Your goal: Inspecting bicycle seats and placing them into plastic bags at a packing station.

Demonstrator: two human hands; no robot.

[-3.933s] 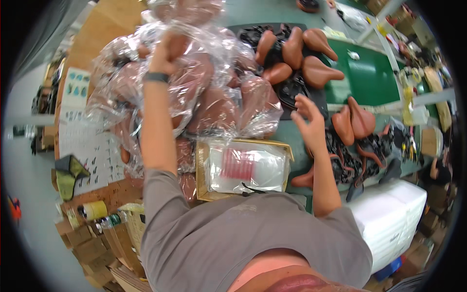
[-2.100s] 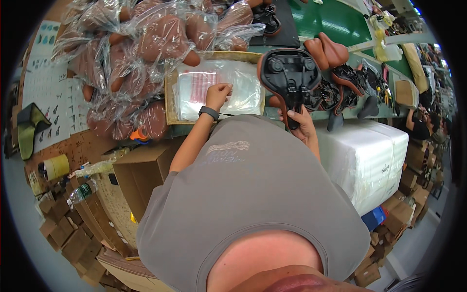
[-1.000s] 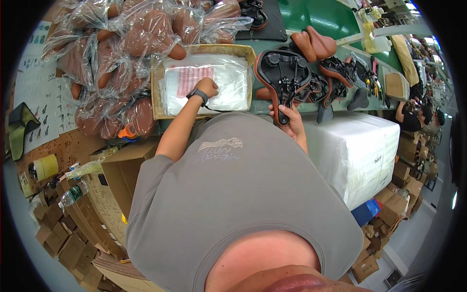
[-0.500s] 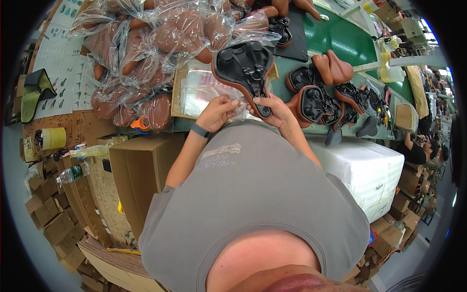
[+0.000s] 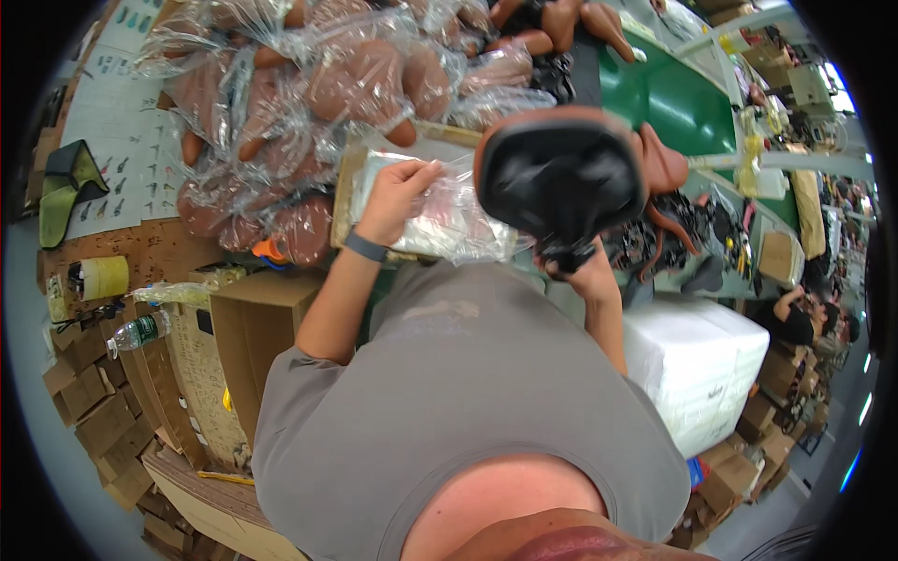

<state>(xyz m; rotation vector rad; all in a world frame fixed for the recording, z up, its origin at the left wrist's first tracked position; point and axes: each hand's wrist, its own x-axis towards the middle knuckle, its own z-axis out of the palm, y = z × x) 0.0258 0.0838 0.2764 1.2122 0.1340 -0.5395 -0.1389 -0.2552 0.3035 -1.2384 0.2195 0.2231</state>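
A long workshop bench (image 5: 140, 248) with a brown top runs across the upper part of the view, and a green conveyor belt (image 5: 669, 98) lies beyond it to the right. Stacked brown cardboard boxes (image 5: 94, 411) crowd the floor at the lower left, and a big white foam box (image 5: 697, 369) stands at the right beside the person.

A heap of brown bicycle saddles wrapped in clear plastic bags (image 5: 309, 103) covers much of the bench top. Just right of it sits a shallow cardboard tray (image 5: 348, 182) holding a stack of clear plastic bags (image 5: 449, 220). An open brown carton (image 5: 248, 323) stands under the bench edge.

The right hand (image 5: 585, 271) grips a brown saddle with a black underside (image 5: 561, 178) from below, fingers closed on its rail, holding it raised over the tray's right end. The left hand (image 5: 398, 196) rests on the bag stack, fingers narrowly pinched on the top bag.

More bare saddles (image 5: 669, 201) crowd the bench to the right. A yellow tape roll (image 5: 98, 278) and a plastic water bottle (image 5: 138, 332) lie at the left, leaving little free surface near the tray.
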